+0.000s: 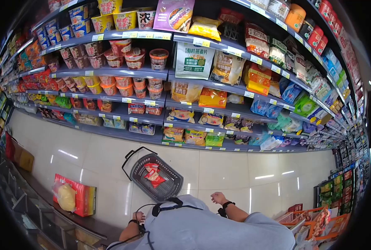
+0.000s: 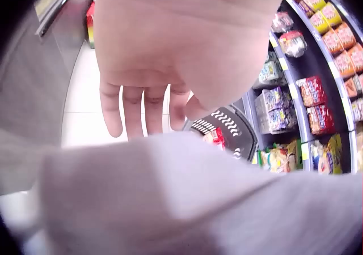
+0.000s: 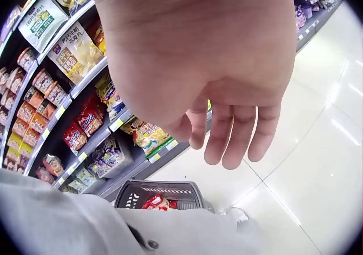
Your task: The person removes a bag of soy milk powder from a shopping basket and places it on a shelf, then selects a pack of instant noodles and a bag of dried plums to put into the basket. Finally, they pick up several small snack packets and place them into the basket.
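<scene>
My left hand (image 1: 139, 216) hangs low at the left of my body. In the left wrist view its fingers (image 2: 154, 110) point down, loosely spread, with nothing in them. My right hand (image 1: 218, 198) is out to the right of my body, its relaxed fingers (image 3: 227, 133) likewise holding nothing. On the floor in front of me stands a dark grey shopping basket (image 1: 175, 177), its handle (image 1: 129, 155) tipped outward at the far left end. Red and white snack packets (image 1: 154, 175) lie inside. Neither hand touches the basket.
Ahead runs a long shelf (image 1: 148, 116) with instant noodle cups (image 1: 158, 59) and bagged oatmeal (image 1: 193, 60). At left on the floor sits a red box (image 1: 85, 200) with a yellow bag (image 1: 66, 197) on it. An orange-framed display (image 1: 335, 227) stands at the right.
</scene>
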Action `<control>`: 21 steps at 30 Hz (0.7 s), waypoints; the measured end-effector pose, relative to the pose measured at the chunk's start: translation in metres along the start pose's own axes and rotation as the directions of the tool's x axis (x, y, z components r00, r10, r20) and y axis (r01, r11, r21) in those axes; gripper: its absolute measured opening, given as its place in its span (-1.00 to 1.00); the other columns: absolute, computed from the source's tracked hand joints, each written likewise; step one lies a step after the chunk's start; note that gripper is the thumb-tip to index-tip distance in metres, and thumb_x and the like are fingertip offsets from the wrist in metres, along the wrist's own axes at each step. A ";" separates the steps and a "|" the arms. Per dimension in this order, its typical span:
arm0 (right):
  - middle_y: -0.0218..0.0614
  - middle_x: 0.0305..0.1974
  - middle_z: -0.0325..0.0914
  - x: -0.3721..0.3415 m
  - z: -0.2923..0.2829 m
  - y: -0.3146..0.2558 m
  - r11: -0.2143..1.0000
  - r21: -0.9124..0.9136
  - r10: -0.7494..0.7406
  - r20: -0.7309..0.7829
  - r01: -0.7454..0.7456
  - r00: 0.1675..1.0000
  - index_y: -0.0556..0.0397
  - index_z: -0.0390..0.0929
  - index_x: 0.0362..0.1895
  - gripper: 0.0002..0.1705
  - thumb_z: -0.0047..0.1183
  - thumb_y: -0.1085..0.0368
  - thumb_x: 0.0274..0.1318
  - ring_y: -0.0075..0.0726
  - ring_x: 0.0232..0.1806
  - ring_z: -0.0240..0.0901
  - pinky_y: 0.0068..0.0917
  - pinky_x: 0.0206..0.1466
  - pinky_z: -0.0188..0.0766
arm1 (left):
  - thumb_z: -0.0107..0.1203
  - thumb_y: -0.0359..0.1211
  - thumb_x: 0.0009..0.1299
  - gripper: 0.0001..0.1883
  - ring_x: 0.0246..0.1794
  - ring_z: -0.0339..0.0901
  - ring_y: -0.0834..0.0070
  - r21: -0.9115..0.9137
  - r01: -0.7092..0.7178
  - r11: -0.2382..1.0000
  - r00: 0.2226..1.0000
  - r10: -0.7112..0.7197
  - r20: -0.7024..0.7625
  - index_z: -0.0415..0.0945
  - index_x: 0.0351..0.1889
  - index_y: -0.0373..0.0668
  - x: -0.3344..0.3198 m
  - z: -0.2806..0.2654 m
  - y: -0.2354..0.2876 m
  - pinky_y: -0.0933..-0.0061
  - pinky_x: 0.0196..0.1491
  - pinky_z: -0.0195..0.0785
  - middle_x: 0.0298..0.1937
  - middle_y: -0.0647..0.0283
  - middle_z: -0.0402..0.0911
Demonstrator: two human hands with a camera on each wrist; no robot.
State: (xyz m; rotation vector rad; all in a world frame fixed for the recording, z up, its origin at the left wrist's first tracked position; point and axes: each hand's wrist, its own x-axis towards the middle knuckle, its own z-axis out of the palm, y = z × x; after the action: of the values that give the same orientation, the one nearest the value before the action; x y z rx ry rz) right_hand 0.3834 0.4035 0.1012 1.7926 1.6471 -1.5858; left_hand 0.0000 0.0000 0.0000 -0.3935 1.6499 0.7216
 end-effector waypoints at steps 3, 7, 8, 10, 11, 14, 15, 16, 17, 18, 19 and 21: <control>-0.24 -0.37 0.61 -0.013 -0.001 0.021 1.000 0.009 0.001 -0.006 -0.001 1.000 0.05 0.58 -0.17 -0.71 0.00 0.13 0.17 -0.36 -0.45 0.54 -0.43 -0.41 0.48 | -0.09 -0.23 0.34 -0.70 -0.28 0.52 0.32 0.093 0.068 0.993 0.996 -0.063 -0.060 0.44 -0.04 -0.12 -0.026 0.001 -0.028 0.14 -0.27 0.37 -0.16 0.18 0.58; -0.24 -0.34 0.64 -0.004 -0.010 0.023 0.992 -0.099 0.088 0.053 -0.082 0.995 0.09 0.58 -0.13 -0.68 -0.05 0.16 0.19 -0.35 -0.41 0.58 -0.44 -0.42 0.51 | -0.08 -0.28 0.33 -0.73 -0.34 0.52 0.37 0.032 0.024 0.999 0.998 -0.022 -0.065 0.48 -0.09 -0.17 -0.026 0.017 -0.005 0.24 -0.31 0.39 -0.25 0.21 0.60; -0.24 -0.35 0.64 -0.007 -0.010 0.028 0.987 -0.118 0.120 0.096 -0.108 0.988 0.10 0.58 -0.13 -0.68 -0.07 0.16 0.20 -0.34 -0.42 0.58 -0.44 -0.42 0.52 | -0.07 -0.28 0.33 -0.74 -0.37 0.52 0.37 0.021 -0.011 1.000 0.998 0.013 -0.058 0.49 -0.12 -0.19 -0.026 0.021 -0.008 0.26 -0.33 0.40 -0.29 0.21 0.61; -0.24 -0.35 0.64 -0.002 -0.009 0.035 0.978 -0.166 0.150 0.127 -0.128 0.981 0.10 0.58 -0.14 -0.68 -0.08 0.16 0.20 -0.34 -0.43 0.58 -0.43 -0.43 0.52 | -0.05 -0.29 0.31 -0.78 -0.43 0.54 0.32 0.190 -0.088 0.978 0.992 0.102 -0.070 0.53 -0.22 -0.19 -0.016 0.028 -0.010 0.22 -0.34 0.42 -0.35 0.16 0.61; -0.25 -0.36 0.64 0.004 -0.010 0.038 0.969 -0.199 0.179 0.153 -0.147 0.972 0.11 0.58 -0.14 -0.68 -0.09 0.16 0.21 -0.34 -0.44 0.58 -0.43 -0.44 0.53 | -0.03 -0.29 0.29 -0.79 -0.49 0.56 0.28 0.368 -0.163 0.916 0.978 0.200 -0.064 0.57 -0.33 -0.19 -0.009 0.028 -0.012 0.18 -0.36 0.44 -0.42 0.11 0.61; -0.26 -0.40 0.63 0.015 -0.014 0.025 0.956 -0.254 0.197 0.182 -0.147 0.963 0.12 0.57 -0.19 -0.70 -0.07 0.18 0.20 -0.35 -0.47 0.57 -0.42 -0.48 0.52 | 0.06 -0.28 0.09 -0.84 -0.42 0.60 0.14 0.885 -0.438 0.159 0.706 0.670 0.229 0.60 -0.56 -0.14 0.072 0.020 -0.058 0.14 -0.31 0.47 -0.45 0.09 0.64; -0.27 -0.42 0.62 0.040 -0.013 0.038 0.972 -0.189 0.177 0.216 -0.137 0.960 0.11 0.57 -0.23 -0.72 -0.08 0.18 0.19 -0.35 -0.48 0.57 -0.41 -0.49 0.51 | -0.02 -0.15 0.17 -0.67 -0.20 0.58 0.01 0.833 -0.335 0.440 0.884 0.453 0.117 0.64 -0.35 -0.18 0.078 0.026 -0.054 0.13 -0.14 0.46 -0.33 -0.07 0.63; -0.27 -0.45 0.61 0.068 -0.011 0.064 0.981 -0.129 0.173 0.256 -0.144 0.951 0.10 0.56 -0.26 -0.74 -0.08 0.19 0.19 -0.35 -0.49 0.57 -0.40 -0.51 0.51 | -0.01 -0.17 0.18 -0.71 -0.25 0.58 0.07 0.838 -0.474 0.270 0.797 0.536 0.278 0.62 -0.42 -0.15 0.096 0.024 -0.063 0.14 -0.17 0.45 -0.37 -0.01 0.63; -0.19 -0.39 0.60 0.085 -0.016 0.071 0.985 -0.006 0.164 0.317 -0.171 0.934 0.13 0.56 -0.12 -0.72 -0.03 0.24 0.18 -0.28 -0.47 0.54 -0.35 -0.51 0.48 | -0.01 -0.19 0.19 -0.75 -0.29 0.58 0.13 0.809 -0.584 0.069 0.672 0.600 0.434 0.60 -0.50 -0.13 0.116 0.022 -0.071 0.15 -0.20 0.45 -0.40 0.06 0.62; -0.17 -0.40 0.60 0.135 -0.017 0.111 0.985 0.117 0.064 0.456 -0.130 0.888 0.13 0.56 -0.11 -0.71 -0.03 0.25 0.16 -0.22 -0.48 0.55 -0.27 -0.53 0.48 | 0.00 -0.21 0.19 -0.76 -0.33 0.58 0.19 0.749 -0.649 -0.133 0.524 0.637 0.566 0.58 -0.57 -0.10 0.133 0.020 -0.077 0.16 -0.23 0.45 -0.44 0.12 0.62; -0.14 -0.39 0.60 0.170 -0.018 0.131 0.907 0.122 -0.385 0.627 0.402 0.678 0.15 0.56 -0.12 -0.70 -0.06 0.24 0.18 -0.16 -0.51 0.54 -0.20 -0.56 0.47 | 0.00 -0.20 0.19 -0.74 -0.29 0.59 0.17 0.829 -0.541 -0.144 0.606 0.617 0.502 0.61 -0.54 -0.14 0.122 0.024 -0.069 0.15 -0.18 0.46 -0.39 0.05 0.62; -0.17 -0.51 0.58 0.173 0.013 0.073 0.975 -0.060 -0.154 0.505 0.213 0.849 0.09 0.59 -0.48 -0.81 -0.02 0.27 -0.01 -0.19 -0.42 0.57 -0.21 -0.43 0.51 | -0.01 -0.23 0.19 -0.71 -0.22 0.59 0.11 0.792 -0.384 0.475 0.838 0.539 0.083 0.61 -0.47 -0.27 0.025 0.058 0.018 0.14 -0.13 0.45 -0.32 -0.11 0.62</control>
State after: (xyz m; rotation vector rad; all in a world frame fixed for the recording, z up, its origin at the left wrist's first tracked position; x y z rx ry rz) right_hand 0.3986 0.4661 -0.0753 1.0614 1.6393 -1.7977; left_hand 0.0272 0.0540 -0.0246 0.7011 2.0952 0.2580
